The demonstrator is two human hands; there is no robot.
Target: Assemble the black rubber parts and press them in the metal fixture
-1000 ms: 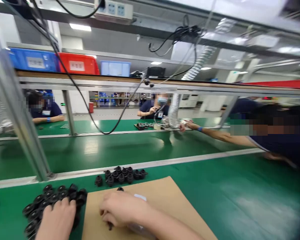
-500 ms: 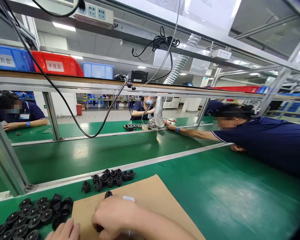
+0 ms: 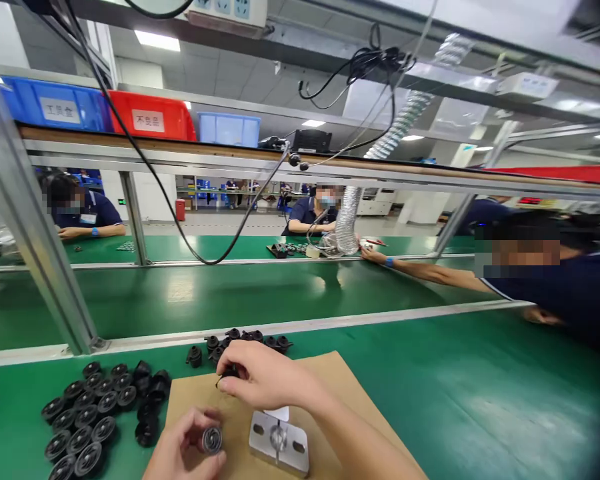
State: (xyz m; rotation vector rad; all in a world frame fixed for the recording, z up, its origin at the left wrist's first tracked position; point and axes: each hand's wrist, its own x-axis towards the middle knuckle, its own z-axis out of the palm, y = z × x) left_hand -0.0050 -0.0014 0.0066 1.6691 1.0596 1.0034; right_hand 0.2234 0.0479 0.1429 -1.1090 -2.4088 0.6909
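Observation:
My left hand (image 3: 187, 443) holds a round black part (image 3: 212, 440) between thumb and fingers, its ribbed face turned up, over the brown cardboard (image 3: 325, 380). Fingers curled, my right hand (image 3: 260, 373) pinches a small black part (image 3: 229, 375) near the far edge of the cardboard. Below my right wrist lies a silver metal block (image 3: 279, 441) with two slots and a round centre. Small black spouted parts (image 3: 195, 357) stand behind my right hand, which partly hides them. Round black parts (image 3: 86, 417) sit in a group left of the cardboard.
A metal post (image 3: 55, 220) rises at the left. A white-grey rail (image 3: 330, 325) crosses behind the work surface. A black cable (image 3: 165, 220) hangs from above. At the right, another person's arm (image 3: 430, 272) reaches across the green table.
My right hand has moved up and away toward the spouted parts, uncovering the metal block. My left hand has come further into view with a round part. The view has shifted left.

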